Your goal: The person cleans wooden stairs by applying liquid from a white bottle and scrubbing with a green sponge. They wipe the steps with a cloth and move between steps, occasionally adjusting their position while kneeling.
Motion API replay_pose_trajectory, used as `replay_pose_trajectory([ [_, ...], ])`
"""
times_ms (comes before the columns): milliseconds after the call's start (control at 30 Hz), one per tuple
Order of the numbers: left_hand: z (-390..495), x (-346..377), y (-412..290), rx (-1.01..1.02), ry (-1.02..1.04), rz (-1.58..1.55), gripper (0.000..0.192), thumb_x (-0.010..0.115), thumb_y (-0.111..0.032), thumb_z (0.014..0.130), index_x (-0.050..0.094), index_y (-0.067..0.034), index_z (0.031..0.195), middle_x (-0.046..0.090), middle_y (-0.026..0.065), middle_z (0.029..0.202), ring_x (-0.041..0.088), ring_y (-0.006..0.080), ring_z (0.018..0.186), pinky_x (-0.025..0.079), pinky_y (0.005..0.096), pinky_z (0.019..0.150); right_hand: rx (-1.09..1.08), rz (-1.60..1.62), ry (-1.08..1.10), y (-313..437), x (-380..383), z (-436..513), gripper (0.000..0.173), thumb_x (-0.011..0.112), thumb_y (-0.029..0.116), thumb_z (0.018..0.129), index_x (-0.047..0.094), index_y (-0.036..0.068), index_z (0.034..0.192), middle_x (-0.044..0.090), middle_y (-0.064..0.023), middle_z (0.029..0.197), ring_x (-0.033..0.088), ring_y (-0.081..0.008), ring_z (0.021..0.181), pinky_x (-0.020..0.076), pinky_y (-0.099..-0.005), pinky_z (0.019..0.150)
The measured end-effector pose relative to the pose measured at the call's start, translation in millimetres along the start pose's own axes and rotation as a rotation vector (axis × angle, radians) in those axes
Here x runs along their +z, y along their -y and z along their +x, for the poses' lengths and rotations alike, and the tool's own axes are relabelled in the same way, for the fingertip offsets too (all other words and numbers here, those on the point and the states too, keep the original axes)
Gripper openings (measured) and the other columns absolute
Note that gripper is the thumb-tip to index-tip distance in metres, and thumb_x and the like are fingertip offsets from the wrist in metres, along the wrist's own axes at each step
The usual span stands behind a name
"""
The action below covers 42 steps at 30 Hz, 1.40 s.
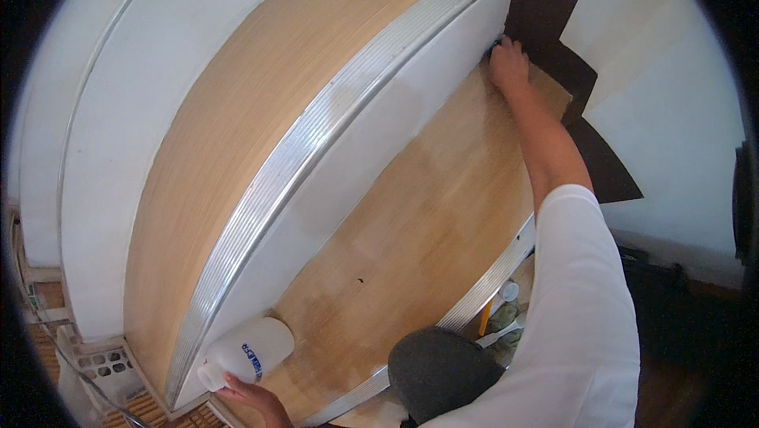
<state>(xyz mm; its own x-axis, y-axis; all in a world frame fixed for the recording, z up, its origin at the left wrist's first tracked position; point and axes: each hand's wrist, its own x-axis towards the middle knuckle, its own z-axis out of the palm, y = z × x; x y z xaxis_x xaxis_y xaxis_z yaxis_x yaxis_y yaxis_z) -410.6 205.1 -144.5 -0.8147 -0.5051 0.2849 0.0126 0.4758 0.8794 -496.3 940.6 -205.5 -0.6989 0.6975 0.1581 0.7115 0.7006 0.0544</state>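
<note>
My left hand [248, 396] has its fingers around the neck of a white plastic bottle [261, 348] with blue writing. The bottle is tilted low over the near end of a wood-look stair tread [409, 202], close to the white riser [350, 173]. My right hand [510, 64] reaches to the tread's far end, at the foot of the riser. A small dark bit shows beside its fingers, but what it is and whether I hold it are hidden. Damp-looking darker patches mark the tread.
Ribbed metal nosing [320, 125] edges the step above, and another nosing strip [474, 303] edges this tread. Below lie a white brush-like tool [501, 333], a yellow-orange stick [485, 316] and greenish cloth-like lumps [505, 316]. A dark grey rounded form [442, 371], seemingly my knee, is near. Perforated white blocks [104, 363] stand left.
</note>
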Motion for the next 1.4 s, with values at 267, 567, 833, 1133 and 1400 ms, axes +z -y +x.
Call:
replay_pose_trajectory([
  [267, 1, -8, -15, -0.126, -0.085, 0.247, 0.080, 0.045, -0.047, 0.092, 0.017, 0.012, 0.137, 0.033, 0.0315, 0.135, 0.043, 0.0354, 0.120, 0.036, 0.0434, 0.101, -0.222, 0.090, -0.243, 18, 24, -53, 0.025, 0.049, 0.013, 0.083, 0.065, 0.003, 0.100, 0.050, -0.0137, 0.126, 0.046, -0.0322, 0.118, 0.0404, -0.0510, 0.094],
  [567, 0, 5, -29, -0.218, -0.106, 0.176, 0.074, 0.048, -0.042, 0.092, 0.021, 0.012, 0.135, 0.034, 0.0329, 0.133, 0.044, 0.0364, 0.119, 0.037, 0.0428, 0.099, -0.113, -0.090, -0.056, -10, 3, 1, 0.026, 0.049, 0.013, 0.083, 0.067, 0.003, 0.097, 0.050, -0.0149, 0.125, 0.048, -0.0310, 0.116, 0.0412, -0.0482, 0.093],
  [833, -8, 11, -22, -0.005, 0.013, -0.103, 0.063, 0.051, -0.034, 0.094, 0.024, 0.003, 0.137, 0.036, 0.0227, 0.137, 0.045, 0.0302, 0.119, 0.040, 0.0389, 0.098, 0.074, -0.277, 0.334, -50, -24, -38, 0.029, 0.047, 0.017, 0.086, 0.068, 0.008, 0.103, 0.052, -0.0155, 0.126, 0.054, -0.0292, 0.110, 0.0406, -0.0461, 0.091],
  [1133, -4, 10, -22, -0.046, -0.083, -0.078, 0.063, 0.056, -0.035, 0.090, 0.033, 0.004, 0.134, 0.044, 0.0245, 0.129, 0.049, 0.0332, 0.112, 0.043, 0.0422, 0.092, -0.035, -0.176, 0.178, -17, -17, -42, 0.032, 0.047, 0.011, 0.085, 0.063, 0.003, 0.111, 0.054, -0.0155, 0.122, 0.053, -0.0329, 0.109, 0.0403, -0.0475, 0.092],
  [1400, 6, -2, 26, -0.130, -0.165, 0.075, 0.065, 0.050, -0.038, 0.093, 0.030, 0.008, 0.135, 0.032, 0.0311, 0.136, 0.044, 0.0369, 0.119, 0.040, 0.0464, 0.095, -0.262, 0.003, 0.058, -30, -9, -92, 0.031, 0.046, 0.006, 0.084, 0.058, 0.000, 0.112, 0.051, -0.0133, 0.120, 0.047, -0.0289, 0.115, 0.0390, -0.0452, 0.094],
])
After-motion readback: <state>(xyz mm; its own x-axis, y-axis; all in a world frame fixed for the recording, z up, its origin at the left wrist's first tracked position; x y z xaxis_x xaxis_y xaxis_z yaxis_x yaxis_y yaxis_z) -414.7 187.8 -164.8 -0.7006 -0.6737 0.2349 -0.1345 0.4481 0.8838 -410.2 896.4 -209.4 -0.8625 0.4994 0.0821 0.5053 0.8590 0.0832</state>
